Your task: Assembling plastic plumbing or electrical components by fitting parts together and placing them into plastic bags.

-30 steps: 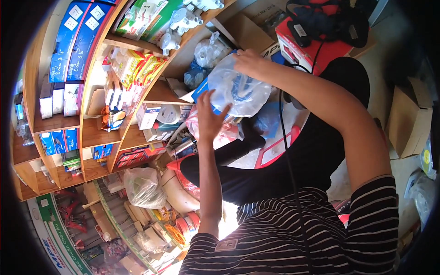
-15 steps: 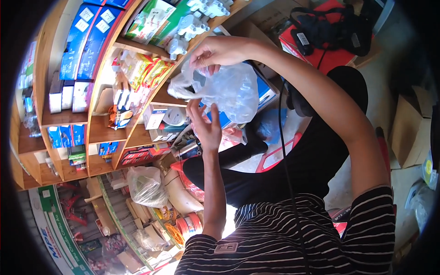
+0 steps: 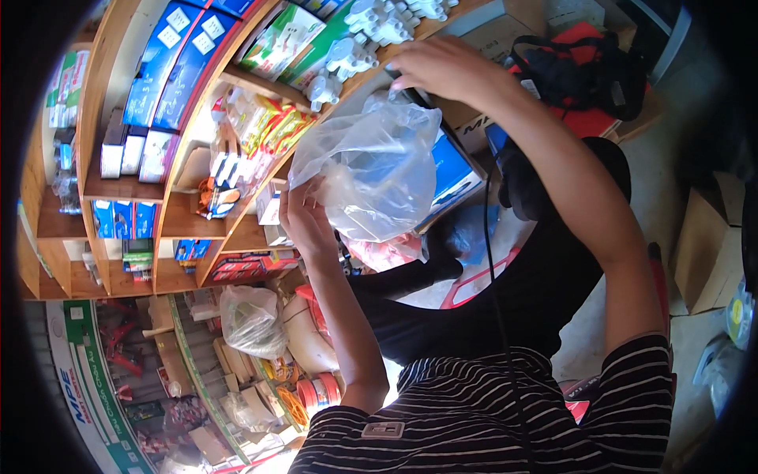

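Observation:
A clear plastic bag (image 3: 379,174) hangs spread wide between my two hands, above my legs. My left hand (image 3: 306,221) is closed on its left edge, with the fingertips partly hidden by the plastic. At the top right of the bag, my right hand (image 3: 434,69) pinches its upper edge between thumb and fingers. Pale, see-through shapes show inside the bag, too blurred to name. Just behind the bag stands a blue and white box (image 3: 456,180), and pinkish plastic (image 3: 385,251) lies below it.
Wooden shelves (image 3: 185,227) with blue boxes (image 3: 158,75) and grey pipe-like fittings (image 3: 351,55) rise at my left. A black cable (image 3: 491,261) hangs before me. A black bag (image 3: 580,79) lies at the far right, and a cardboard box (image 3: 707,245) stands nearer.
The bag has gone from bunched to spread out. My left hand has moved left and closed on its edge; my right hand has moved up and to the right.

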Action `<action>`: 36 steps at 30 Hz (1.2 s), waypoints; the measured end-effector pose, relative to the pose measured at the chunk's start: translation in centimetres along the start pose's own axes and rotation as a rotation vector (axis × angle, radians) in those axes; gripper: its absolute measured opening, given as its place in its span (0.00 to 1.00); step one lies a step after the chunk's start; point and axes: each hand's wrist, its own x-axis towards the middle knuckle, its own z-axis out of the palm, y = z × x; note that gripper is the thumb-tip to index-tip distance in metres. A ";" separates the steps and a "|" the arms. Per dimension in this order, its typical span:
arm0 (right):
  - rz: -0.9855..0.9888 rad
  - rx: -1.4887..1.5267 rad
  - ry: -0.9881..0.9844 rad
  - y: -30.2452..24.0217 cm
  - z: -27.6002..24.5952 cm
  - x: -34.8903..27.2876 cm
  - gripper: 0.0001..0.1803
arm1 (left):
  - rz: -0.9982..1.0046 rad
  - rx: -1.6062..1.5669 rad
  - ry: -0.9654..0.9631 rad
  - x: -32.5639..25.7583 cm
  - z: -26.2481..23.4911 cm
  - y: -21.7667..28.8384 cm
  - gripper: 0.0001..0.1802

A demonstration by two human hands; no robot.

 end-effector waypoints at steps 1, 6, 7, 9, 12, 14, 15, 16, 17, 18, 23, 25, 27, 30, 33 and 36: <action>0.038 -0.025 -0.096 -0.9 -0.7 0.6 0.20 | 0.009 0.009 0.026 -0.3 -0.5 0.5 0.18; 0.141 0.484 -0.600 -7.9 -4.0 0.8 0.41 | -0.131 -0.153 -0.035 -1.2 -0.8 0.3 0.20; 0.140 0.488 -0.603 -8.6 -2.9 -0.2 0.41 | -0.169 -0.174 -0.058 -1.5 -0.7 0.4 0.20; -0.146 0.051 -0.364 -9.3 1.0 -2.5 0.52 | -0.194 -0.180 -0.041 -1.7 -0.3 0.5 0.21; -0.193 -0.140 -0.257 -10.8 3.6 -2.9 0.52 | -0.189 -0.212 -0.018 -1.7 -0.3 1.1 0.21; -0.202 -0.175 -0.133 -10.4 4.1 -2.1 0.52 | -0.140 -0.251 -0.042 -2.0 -0.5 2.1 0.22; -0.217 -0.212 -0.006 -10.1 4.4 -1.6 0.51 | -0.146 -0.355 -0.090 -2.0 -1.0 2.5 0.22; -0.227 -0.138 0.094 -10.3 3.8 -0.9 0.41 | -0.140 -0.401 -0.082 -2.3 -1.6 3.2 0.23; -0.227 -0.137 0.088 -10.2 3.2 -0.3 0.41 | -0.139 -0.448 -0.079 -2.6 -1.7 3.8 0.24; -0.169 -0.054 0.125 -10.1 2.5 0.2 0.34 | -0.142 -0.449 -0.075 -3.0 -1.6 4.0 0.24; 0.135 0.124 -0.511 -11.7 -3.1 1.3 0.17 | -0.184 -0.730 0.051 -4.2 0.1 4.2 0.24; 0.112 0.347 -0.482 -10.6 -0.8 0.4 0.19 | -0.190 -0.696 -0.031 -5.2 1.1 3.9 0.23; 0.090 0.580 -0.448 -10.6 1.0 -0.2 0.21 | -0.201 -0.652 -0.108 -5.6 1.3 3.6 0.23; 0.175 1.121 -0.480 -11.4 0.4 0.0 0.33 | -0.124 -0.283 -0.014 -4.7 0.4 3.0 0.20; 0.106 1.278 -0.599 -11.6 -2.1 0.7 0.50 | 0.091 -0.010 0.225 -2.6 -0.3 2.7 0.19; 0.096 1.471 -0.584 -11.6 -2.0 0.6 0.63 | 0.229 0.203 0.319 -2.6 1.7 3.1 0.21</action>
